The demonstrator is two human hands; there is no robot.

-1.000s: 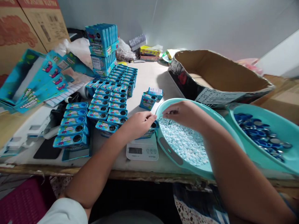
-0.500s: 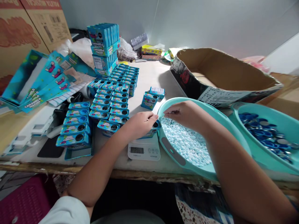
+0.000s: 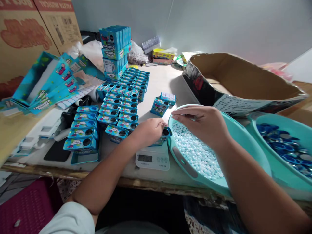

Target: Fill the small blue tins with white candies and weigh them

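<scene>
My left hand (image 3: 150, 131) curls at the box (image 3: 162, 140) on the scale (image 3: 156, 158); my right (image 3: 204, 123) bunches over the tub (image 3: 246, 146) — whether either's fingers grip anything, I can't tell. Plenty of candies (image 3: 195, 149) remain loose.

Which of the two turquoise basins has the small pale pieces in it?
The left basin, beside the scale, with the right hand over it; the other basin holds blue discs.

1. Table (image 3: 168, 74): pale top, worn front edge.
2. White scale (image 3: 153, 160), near that edge.
3. Blue boxes (image 3: 129, 105) in rows, left of centre.
4. Pair of boxes (image 3: 159, 106), apart from the rows.
5. Turquoise basin (image 3: 246, 146), beside the scale; second basin (image 3: 296, 129), farther right.
6. Open carton (image 3: 226, 68) behind the basins.
</scene>
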